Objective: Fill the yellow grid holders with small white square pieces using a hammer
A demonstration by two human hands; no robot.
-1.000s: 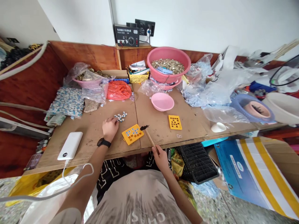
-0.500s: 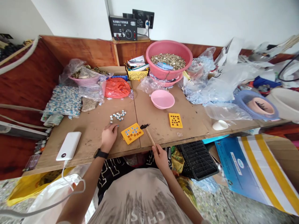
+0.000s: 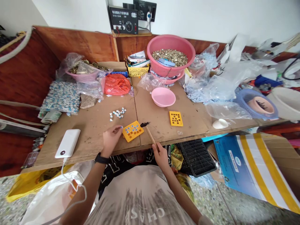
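Observation:
My left hand (image 3: 111, 139) pinches a small blue-and-white piece at its fingertips, by the left edge of a yellow slotted tray (image 3: 132, 136). Several blue pieces sit in that tray's upper slots; the lower ones look brown. Just behind the hand lies a loose pile of small blue-and-white pieces (image 3: 119, 113). My right hand (image 3: 161, 154) is closed around the wooden handle of a brush-like tool (image 3: 150, 134). Its dark, ragged tip rests near the tray's right corner; its exact kind is unclear. A second yellow slotted tray (image 3: 179, 122) lies farther right.
A pink bowl (image 3: 163, 97) stands behind the trays, with a large pink basin (image 3: 170, 70) of metal bits beyond it. On the left lies a white power bank (image 3: 67, 143) with a cable. Plastic bags (image 3: 217, 84) crowd the right side; a white cup (image 3: 220, 123) lies near the front edge.
My left hand has moved from beside the loose pile rightward to the tray's left edge, carrying a small piece. The right hand keeps its hold on the tool. The camera view has shifted slightly.

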